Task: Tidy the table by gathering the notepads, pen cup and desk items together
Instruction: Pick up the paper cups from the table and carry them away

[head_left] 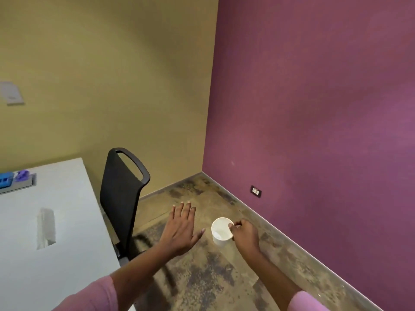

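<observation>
My right hand [244, 234] grips a white paper cup [221, 232] by its rim, holding it in the air over the floor; the cup looks empty inside. Just left of the cup, my left hand [182, 227] hovers flat with fingers spread, holding nothing. The white table [71, 221] lies to the left, away from both hands. At its far left edge sit a blue item [5, 179] and a purple item [22, 175] on a grey tray [29, 184].
A black office chair [121, 198] stands between the table and my hands, its back toward me. Mottled carpet [213, 277] fills the space ahead. A purple wall with a socket [256, 191] runs along the right, a tan wall behind.
</observation>
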Demonstrator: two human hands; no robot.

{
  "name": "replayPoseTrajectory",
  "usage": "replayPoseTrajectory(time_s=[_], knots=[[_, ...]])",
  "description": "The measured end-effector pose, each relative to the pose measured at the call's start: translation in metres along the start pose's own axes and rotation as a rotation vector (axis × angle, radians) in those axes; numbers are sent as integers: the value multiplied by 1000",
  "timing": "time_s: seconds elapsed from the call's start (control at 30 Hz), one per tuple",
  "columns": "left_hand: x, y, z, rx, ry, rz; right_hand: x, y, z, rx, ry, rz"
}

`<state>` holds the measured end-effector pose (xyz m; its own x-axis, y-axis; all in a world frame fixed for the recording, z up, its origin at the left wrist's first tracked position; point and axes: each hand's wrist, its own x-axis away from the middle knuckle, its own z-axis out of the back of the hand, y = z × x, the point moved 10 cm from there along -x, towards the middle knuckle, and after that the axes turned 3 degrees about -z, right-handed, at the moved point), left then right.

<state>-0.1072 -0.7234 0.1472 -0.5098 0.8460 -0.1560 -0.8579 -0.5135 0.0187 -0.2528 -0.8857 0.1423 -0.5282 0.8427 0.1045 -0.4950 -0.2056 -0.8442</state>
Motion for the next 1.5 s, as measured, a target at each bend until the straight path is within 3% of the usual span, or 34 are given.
replayPoseTrajectory(time_s=[0.4,0.8,1.27,1.5], knots=[[-115,-104,-1,-32,48,288,-172,-107,-106,-53,-234,172],[-223,-294,5,-98,99,605,-325,-251,-271,4,-443,340],[-259,-475,8,-256,11,961,-406,-403,-480,-9,-809,528],[-245,-540,16,-299,24,1332,-411,-479,-588,21,-1067,718]])
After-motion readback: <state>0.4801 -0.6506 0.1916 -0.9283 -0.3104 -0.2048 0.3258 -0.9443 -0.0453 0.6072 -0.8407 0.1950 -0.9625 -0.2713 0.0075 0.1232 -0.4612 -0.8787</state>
